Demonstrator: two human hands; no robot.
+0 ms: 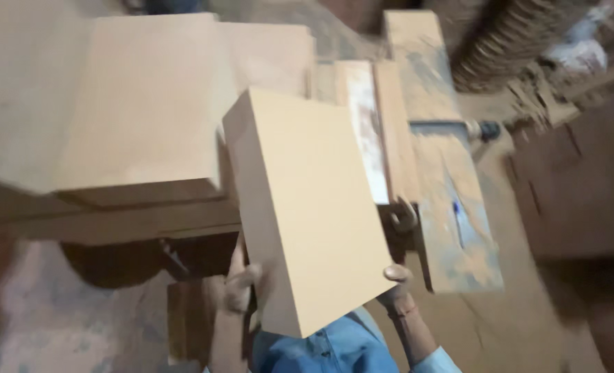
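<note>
Head view: fingers (241,287) gripping board (307,207).

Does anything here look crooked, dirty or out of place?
Yes. The board held by the left hand and right hand is tilted, not lined up with the stack beside it. Sawdust covers the saw table and the floor. The picture is blurred, so finer damage cannot be judged.

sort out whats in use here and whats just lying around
In use:
- thick pale board, held tilted
- left hand on its lower left edge
- right hand at its lower right corner

Lying about:
- stacked boards on the left
- dusty saw table
- blue pen on the table
- stack of thin wood pieces, top right
</note>
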